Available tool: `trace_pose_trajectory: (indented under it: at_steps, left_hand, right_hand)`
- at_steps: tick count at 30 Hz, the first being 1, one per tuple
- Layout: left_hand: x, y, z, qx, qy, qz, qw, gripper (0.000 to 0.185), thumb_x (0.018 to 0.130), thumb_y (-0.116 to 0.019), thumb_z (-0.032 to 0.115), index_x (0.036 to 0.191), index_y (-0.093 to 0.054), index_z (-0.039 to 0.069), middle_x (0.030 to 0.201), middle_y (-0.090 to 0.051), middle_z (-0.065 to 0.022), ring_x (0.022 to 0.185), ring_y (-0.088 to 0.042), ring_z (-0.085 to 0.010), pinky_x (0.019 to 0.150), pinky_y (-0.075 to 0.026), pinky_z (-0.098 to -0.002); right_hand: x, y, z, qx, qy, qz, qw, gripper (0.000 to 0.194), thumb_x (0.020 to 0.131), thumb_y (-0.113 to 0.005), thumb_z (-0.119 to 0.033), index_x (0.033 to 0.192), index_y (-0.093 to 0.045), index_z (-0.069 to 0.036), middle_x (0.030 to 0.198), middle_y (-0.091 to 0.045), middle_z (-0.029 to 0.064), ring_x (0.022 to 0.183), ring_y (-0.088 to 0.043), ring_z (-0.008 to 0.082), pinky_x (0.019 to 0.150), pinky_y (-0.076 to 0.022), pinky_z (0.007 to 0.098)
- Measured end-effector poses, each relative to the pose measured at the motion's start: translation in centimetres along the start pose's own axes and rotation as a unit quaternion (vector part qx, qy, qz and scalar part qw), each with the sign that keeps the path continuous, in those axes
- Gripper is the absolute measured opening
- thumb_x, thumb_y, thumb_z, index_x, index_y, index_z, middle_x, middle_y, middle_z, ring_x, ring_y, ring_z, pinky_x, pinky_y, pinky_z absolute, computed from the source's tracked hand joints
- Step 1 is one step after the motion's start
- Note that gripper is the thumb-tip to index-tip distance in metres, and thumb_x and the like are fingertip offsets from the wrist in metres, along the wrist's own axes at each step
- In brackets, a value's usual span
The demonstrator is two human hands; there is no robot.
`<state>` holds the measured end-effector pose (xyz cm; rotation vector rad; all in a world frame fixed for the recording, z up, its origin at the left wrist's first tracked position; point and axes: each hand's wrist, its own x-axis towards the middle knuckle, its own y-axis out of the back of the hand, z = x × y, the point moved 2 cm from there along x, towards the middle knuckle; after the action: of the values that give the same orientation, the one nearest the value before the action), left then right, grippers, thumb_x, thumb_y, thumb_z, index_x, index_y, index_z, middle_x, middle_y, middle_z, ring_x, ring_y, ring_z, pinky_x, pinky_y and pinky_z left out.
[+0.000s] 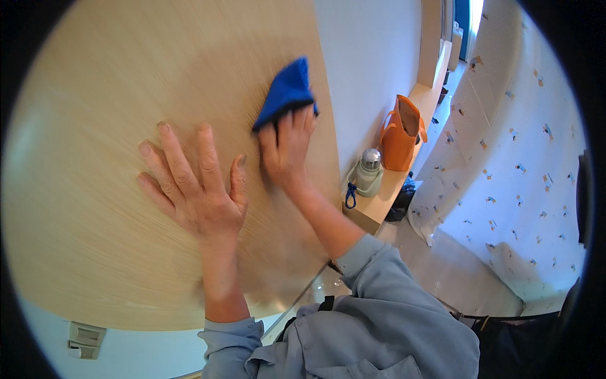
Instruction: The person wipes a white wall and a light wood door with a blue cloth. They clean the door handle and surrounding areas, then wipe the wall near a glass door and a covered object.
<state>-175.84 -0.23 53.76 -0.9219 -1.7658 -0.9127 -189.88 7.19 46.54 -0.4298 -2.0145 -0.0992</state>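
Observation:
A broad, pale wood-grain panel fills the left and middle of the view. My left hand rests palm down against it with the fingers spread, holding nothing. Up and to the right of that hand, my right hand grips a folded blue cloth with a dark edge and presses it on the panel near its right edge. The right fingertips are partly hidden by the cloth, and this hand looks slightly blurred.
On a narrow wooden ledge along the white wall stand a pale green flask and an orange bag. A black plastic bag sits below. Patterned sheeting hangs at right. Light switches are at lower left.

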Motion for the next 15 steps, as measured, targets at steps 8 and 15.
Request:
trace_pose_trajectory:
  at_steps: [8,15]
  left_hand:
    - [-3.1,-0.2,1.3,0.031,-0.010,-0.081,0.996,0.058,0.096,-0.055,0.052,0.148,-0.048,0.027,0.161,-0.029,-0.0198,0.147,-0.029,-0.0432,0.116,-0.021,-0.0601]
    - [-6.7,-1.4,2.8,0.045,-0.032,-0.109,0.992,0.062,0.094,-0.059,0.051,0.150,-0.046,0.029,0.162,-0.026,-0.0224,0.147,-0.027,-0.0453,0.115,-0.022,-0.0614]
  right_hand:
    - [-16.2,1.4,5.7,0.014,-0.137,-0.028,0.990,0.043,0.087,-0.059,-0.016,0.124,-0.056,0.007,0.153,-0.032,0.0335,0.142,-0.022,0.0575,0.114,-0.0198,0.0612]
    - [-17.1,2.7,12.6,-0.201,-0.201,-0.118,0.952,0.033,0.095,-0.054,-0.007,0.124,-0.052,0.008,0.139,-0.041,0.0358,0.135,-0.032,0.0537,0.112,-0.0265,0.0604]
